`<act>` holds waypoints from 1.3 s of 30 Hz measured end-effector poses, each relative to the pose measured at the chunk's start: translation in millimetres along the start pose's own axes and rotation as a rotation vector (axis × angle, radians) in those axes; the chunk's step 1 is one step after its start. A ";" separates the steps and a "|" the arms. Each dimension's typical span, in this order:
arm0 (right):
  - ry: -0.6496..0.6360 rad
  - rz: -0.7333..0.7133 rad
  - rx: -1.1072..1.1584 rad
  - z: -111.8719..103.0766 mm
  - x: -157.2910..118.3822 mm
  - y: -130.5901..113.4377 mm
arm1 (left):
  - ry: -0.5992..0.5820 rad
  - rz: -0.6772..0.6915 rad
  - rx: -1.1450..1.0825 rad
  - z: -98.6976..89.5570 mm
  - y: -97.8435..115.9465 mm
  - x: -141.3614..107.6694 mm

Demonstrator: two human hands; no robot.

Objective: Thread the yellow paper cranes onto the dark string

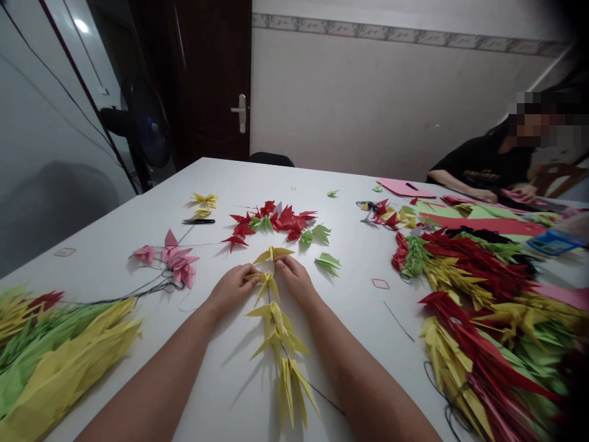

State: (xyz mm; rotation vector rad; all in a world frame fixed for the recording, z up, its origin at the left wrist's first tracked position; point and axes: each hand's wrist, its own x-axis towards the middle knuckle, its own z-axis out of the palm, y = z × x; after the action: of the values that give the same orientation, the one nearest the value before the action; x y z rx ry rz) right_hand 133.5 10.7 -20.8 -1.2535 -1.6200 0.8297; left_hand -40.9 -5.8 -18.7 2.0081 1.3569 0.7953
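A string of yellow folded-paper pieces (278, 331) runs down the middle of the white table (207, 368), threaded on a dark cord. My left hand (237, 283) pinches a yellow piece near the string's far end. Close beside it, my right hand (292, 273) has its fingertips closed at the topmost yellow piece (272, 253). Beyond both hands lies a curved group of red folded pieces (289, 221) with some green ones. Pink folded pieces (180, 261) on a thread rest to the left, and a loose green piece (328, 264) is right of my right hand.
Yellow and green paper bundles (78, 362) cover the near left. Red, yellow and green bundles (478, 264) fill the right side. A black-handled tool (202, 221) lies far left. A person in black (488, 162) sits at the far right; another hand (575, 224) is at the right edge.
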 end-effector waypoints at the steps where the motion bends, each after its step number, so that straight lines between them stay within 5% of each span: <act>1: -0.001 0.002 -0.002 0.4 0.1 0.7 | 0.026 -0.007 0.029 -0.3 0.9 0.0; 9: 0.030 -0.095 0.033 1.7 -1.5 3.8 | 0.244 -0.061 0.056 -1.0 3.0 0.5; 15: 0.075 -0.178 -0.147 3.5 -1.1 5.9 | 0.152 -0.058 0.014 -1.6 2.5 -1.0; 20: 0.085 -0.108 -0.106 5.0 2.1 11.7 | 0.101 0.001 0.150 -1.3 1.9 -1.1; 27: 0.215 -0.072 -0.012 3.4 3.5 15.1 | 0.096 -0.004 0.159 -2.6 7.0 -1.3; 39: 0.143 -0.073 -0.056 1.6 3.0 12.0 | 0.156 -0.052 0.044 -0.5 1.2 -0.5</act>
State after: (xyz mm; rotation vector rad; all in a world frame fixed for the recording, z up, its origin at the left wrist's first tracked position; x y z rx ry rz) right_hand 136.1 16.7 -31.4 -1.2558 -1.5733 0.6391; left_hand -40.7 -6.5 -17.6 1.9700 1.5199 0.9225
